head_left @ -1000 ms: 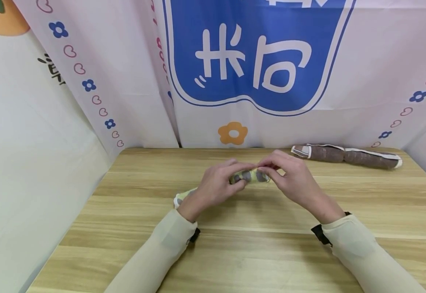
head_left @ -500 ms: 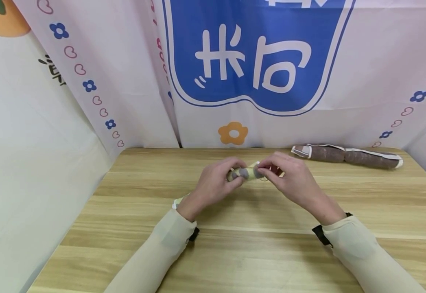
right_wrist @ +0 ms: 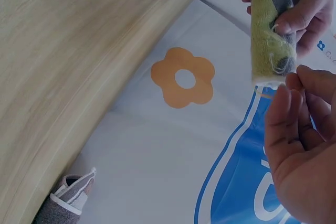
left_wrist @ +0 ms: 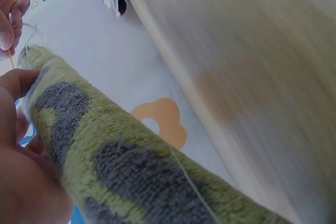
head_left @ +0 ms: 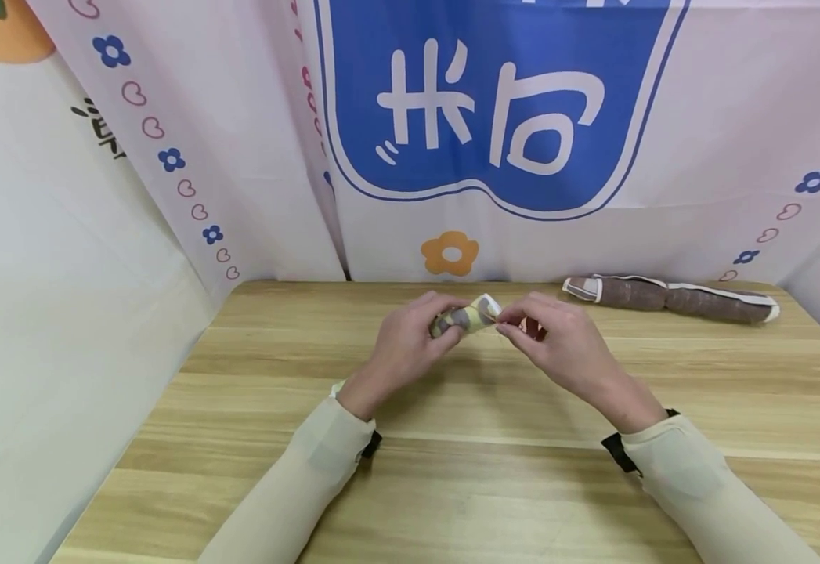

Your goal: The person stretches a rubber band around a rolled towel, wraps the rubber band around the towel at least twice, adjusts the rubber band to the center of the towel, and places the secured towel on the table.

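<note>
My left hand [head_left: 406, 338] grips a rolled yellow-green towel [left_wrist: 123, 145] with grey patches, holding it above the table. One end of the roll points up and right, towards my right hand [head_left: 566, 345]. Between thumb and fingertips, the right hand pinches a thin yellowish rubber band [right_wrist: 265, 94] just at that end. Stretched taut, the band runs from the towel's end to the fingers in the head view. Loose threads hang from the towel in the right wrist view. The left forearm covers much of the roll's other end.
A brown rolled towel [head_left: 631, 295] with white edging, narrowed at its middle, lies along the back right of the wooden table [head_left: 522, 501]. Printed cloth [head_left: 381, 235] hangs right behind the table's back edge.
The towel's right end has tilted upward and the left hand has shifted slightly up and left with it. The right hand stays nearly in place, and the band now looks stretched.
</note>
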Action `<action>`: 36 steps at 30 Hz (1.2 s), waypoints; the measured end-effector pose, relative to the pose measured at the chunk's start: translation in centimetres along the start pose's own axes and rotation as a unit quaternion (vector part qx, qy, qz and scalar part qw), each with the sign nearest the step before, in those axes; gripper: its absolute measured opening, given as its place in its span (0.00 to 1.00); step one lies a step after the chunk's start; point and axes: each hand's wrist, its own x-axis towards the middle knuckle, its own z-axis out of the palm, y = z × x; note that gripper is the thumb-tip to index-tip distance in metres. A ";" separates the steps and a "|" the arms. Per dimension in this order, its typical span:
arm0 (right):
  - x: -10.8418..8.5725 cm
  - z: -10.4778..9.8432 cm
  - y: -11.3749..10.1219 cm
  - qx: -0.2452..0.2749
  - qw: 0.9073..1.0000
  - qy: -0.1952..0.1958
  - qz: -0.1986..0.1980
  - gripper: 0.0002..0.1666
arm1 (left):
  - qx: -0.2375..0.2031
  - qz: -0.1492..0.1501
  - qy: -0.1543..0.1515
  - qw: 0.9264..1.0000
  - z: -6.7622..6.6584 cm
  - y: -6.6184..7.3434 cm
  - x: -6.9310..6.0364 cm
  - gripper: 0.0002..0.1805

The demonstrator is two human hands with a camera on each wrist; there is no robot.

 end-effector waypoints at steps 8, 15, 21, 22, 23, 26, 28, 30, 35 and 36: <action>-0.1 0.2 -0.1 -0.016 1.000 -0.001 0.022 0.10 | -0.004 -0.007 0.051 0.999 -0.4 -0.3 0.2 0.14; -0.4 1.0 0.2 -0.012 0.999 -0.002 0.046 0.09 | -0.014 -0.012 0.080 0.997 -0.7 -0.4 0.2 0.12; -0.7 2.1 0.4 0.018 1.000 0.013 -0.022 0.10 | -0.071 -0.051 0.072 0.994 -1.1 -0.4 0.3 0.12; -0.7 2.2 0.4 0.020 0.999 0.011 -0.024 0.10 | -0.087 -0.060 0.070 0.992 -1.2 -0.3 0.3 0.12; -0.7 2.2 0.4 0.021 1.000 0.006 -0.022 0.10 | -0.105 -0.067 0.067 0.990 -1.3 -0.2 0.3 0.12; -0.9 2.2 0.3 0.026 1.000 -0.015 0.008 0.09 | -0.149 -0.077 0.063 0.984 -1.4 0.0 0.4 0.13; -1.0 2.2 0.3 0.035 0.999 -0.031 0.028 0.08 | -0.168 -0.079 0.060 0.981 -1.4 0.1 0.4 0.14; -1.1 2.3 0.2 0.047 0.997 -0.040 0.034 0.08 | -0.173 -0.077 0.058 0.980 -1.4 0.1 0.5 0.14; -1.1 2.3 -0.2 0.063 0.997 -0.038 0.009 0.09 | -0.146 -0.063 0.069 0.985 -1.4 0.0 0.4 0.16; -1.1 2.3 -0.3 0.063 0.997 -0.035 0.003 0.09 | -0.138 -0.060 0.074 0.986 -1.3 0.0 0.4 0.17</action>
